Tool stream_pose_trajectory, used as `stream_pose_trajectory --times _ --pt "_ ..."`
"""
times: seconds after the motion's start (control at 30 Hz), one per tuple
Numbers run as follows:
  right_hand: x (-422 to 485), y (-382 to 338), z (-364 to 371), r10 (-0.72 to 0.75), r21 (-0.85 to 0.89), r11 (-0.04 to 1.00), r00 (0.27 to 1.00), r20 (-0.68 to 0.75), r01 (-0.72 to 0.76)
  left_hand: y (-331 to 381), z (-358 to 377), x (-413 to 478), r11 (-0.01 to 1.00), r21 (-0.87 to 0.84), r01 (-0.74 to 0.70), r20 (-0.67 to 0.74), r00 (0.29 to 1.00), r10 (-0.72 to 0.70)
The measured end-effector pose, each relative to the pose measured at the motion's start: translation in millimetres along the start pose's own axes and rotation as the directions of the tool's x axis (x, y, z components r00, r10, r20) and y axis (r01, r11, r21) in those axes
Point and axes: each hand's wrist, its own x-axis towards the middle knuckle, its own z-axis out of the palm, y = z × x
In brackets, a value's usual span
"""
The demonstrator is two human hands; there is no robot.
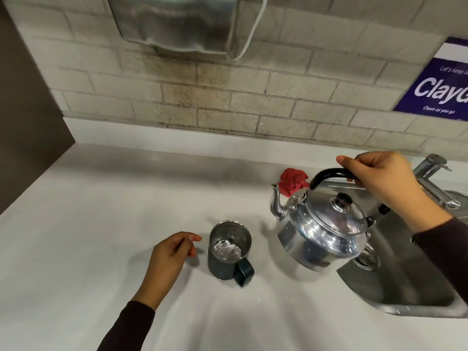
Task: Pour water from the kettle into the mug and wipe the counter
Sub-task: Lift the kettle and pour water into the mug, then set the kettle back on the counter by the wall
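A shiny metal kettle point(321, 231) hangs above the counter point(101, 236) at the sink's left edge, spout pointing left and tilted slightly. My right hand point(379, 178) grips its black handle from above. A dark mug point(228, 252) with a steel inside stands upright on the counter left of the kettle, its handle toward me; something white lies at its bottom. My left hand point(172, 257) hovers just left of the mug, fingers loosely curled, touching nothing. A crumpled red cloth point(292, 181) lies on the counter behind the kettle.
A steel sink point(405, 287) with a drain fills the right side, and a tap point(430, 168) stands behind it. A tiled wall runs along the back with a metal dispenser point(174, 21) and a blue sign point(438, 89). A dark panel point(27, 117) borders the left.
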Motion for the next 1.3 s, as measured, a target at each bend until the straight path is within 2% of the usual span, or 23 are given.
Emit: stream_pose_trajectory --times 0.17,0.33,0.67,1.0,1.13,1.23,1.3 --pt "49 1 27 -0.016 0.068 0.998 1.000 -0.027 0.018 4 -4 8 1.000 0.011 -0.019 -0.017 1.000 0.019" --pt "92 -7 71 -0.072 0.029 0.997 0.997 -0.002 0.072 3 -10 17 1.000 0.020 -0.011 -0.045 0.999 0.012" --pt "148 -9 169 0.073 -0.035 0.997 0.990 0.119 -0.069 1 -19 38 0.998 0.059 0.036 -0.082 0.996 -0.031" --pt "182 8 227 0.057 -0.114 0.993 0.987 0.148 -0.041 -4 -25 52 0.992 0.025 0.125 -0.131 0.984 -0.120" --pt "189 16 235 -0.032 -0.116 0.992 0.993 0.113 0.045 -6 -24 57 0.991 0.017 0.131 -0.154 0.980 -0.127" --pt "180 24 234 -0.205 -0.070 0.976 0.979 -0.003 0.204 -7 -21 58 0.992 0.028 0.122 -0.158 0.981 -0.116" --pt "167 37 233 -0.353 -0.136 0.930 0.932 -0.085 0.340 -7 -19 58 0.993 0.030 0.115 -0.150 0.983 -0.109"
